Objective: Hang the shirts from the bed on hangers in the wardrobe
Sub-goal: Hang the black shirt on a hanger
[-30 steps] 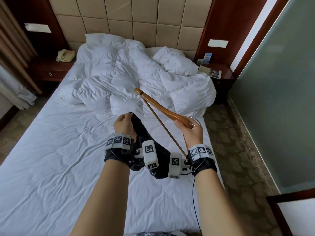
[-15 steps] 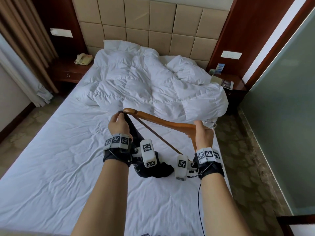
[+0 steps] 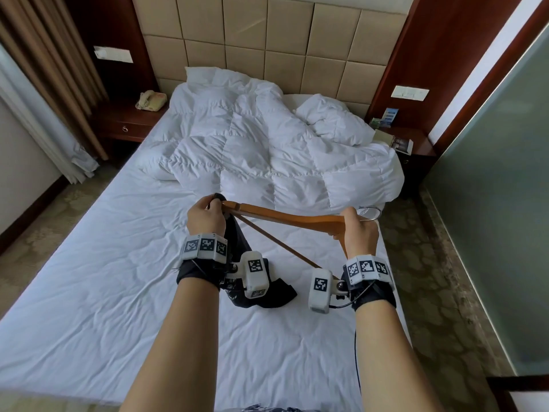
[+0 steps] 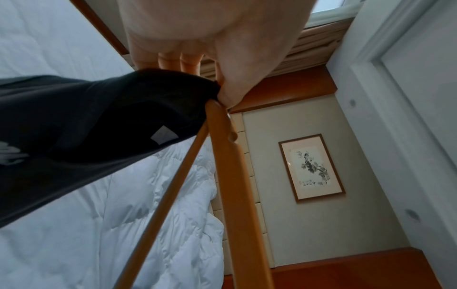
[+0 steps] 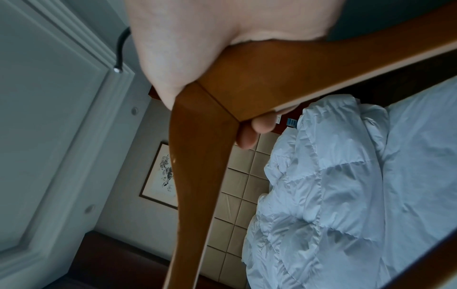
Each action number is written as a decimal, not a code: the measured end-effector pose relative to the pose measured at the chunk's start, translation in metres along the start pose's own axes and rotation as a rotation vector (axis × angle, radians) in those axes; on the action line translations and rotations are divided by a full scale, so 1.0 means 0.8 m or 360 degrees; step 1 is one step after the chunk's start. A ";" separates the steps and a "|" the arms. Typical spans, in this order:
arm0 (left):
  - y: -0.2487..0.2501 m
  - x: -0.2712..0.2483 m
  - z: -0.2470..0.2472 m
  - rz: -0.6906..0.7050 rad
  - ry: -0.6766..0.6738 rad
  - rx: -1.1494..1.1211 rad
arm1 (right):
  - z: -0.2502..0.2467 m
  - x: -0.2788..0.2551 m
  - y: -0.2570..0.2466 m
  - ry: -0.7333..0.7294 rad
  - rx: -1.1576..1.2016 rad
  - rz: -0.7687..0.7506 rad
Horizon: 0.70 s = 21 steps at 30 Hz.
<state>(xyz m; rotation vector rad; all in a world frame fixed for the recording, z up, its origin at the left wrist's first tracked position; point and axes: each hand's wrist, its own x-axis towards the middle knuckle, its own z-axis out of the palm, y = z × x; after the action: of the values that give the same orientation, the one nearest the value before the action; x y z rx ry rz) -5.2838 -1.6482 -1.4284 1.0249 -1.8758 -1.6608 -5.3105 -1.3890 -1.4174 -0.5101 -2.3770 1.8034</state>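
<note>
Above the bed (image 3: 89,292), the right hand (image 3: 358,233) grips the hanger (image 3: 285,217) at its centre, its arm running leftward to the left hand (image 3: 205,218) pinching the dark shirt (image 4: 86,117) onto its tip.

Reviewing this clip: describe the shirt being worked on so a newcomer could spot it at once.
Start at the white bed; above its near half, two hands hold a wooden hanger. The black shirt hangs from the hanger's left tip, pinched by the left hand, its lower part pooled on the sheet. It is the only dark fabric among white bedding.
</note>
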 end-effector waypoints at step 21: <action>-0.002 -0.010 0.015 0.0262 -0.0371 0.0375 | 0.006 0.004 0.013 -0.0091 -0.0262 -0.0012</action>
<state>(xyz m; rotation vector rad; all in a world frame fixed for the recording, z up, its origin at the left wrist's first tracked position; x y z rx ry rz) -5.2872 -1.6344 -1.4309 0.7625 -2.2849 -1.5463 -5.3128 -1.3899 -1.4291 -0.4722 -2.5765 1.6494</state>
